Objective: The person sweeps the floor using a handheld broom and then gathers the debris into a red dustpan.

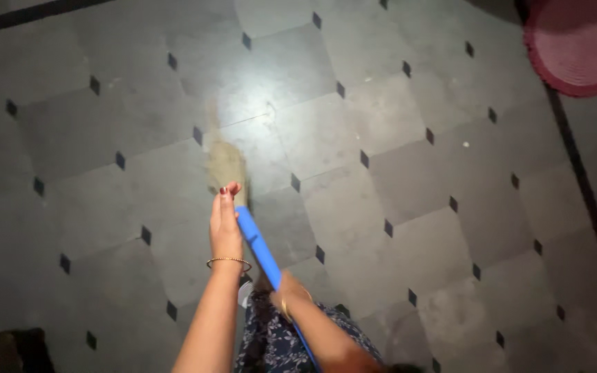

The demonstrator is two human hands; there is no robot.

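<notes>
I look down at a broom with a blue handle (257,243) and tan bristles (224,163) that rest on the grey tiled floor (395,207). My left hand (224,222) lies along the upper part of the handle, fingers closed against it, a thin gold bangle on the wrist. My right hand (286,289) grips the handle lower down, close to my body, also with a bangle. The bristles point away from me, blurred.
A round pink mat (577,43) lies at the top right. A dark border strip (589,200) runs down the right side of the floor. A dark object (8,351) sits at the bottom left. My patterned dress (278,342) shows below.
</notes>
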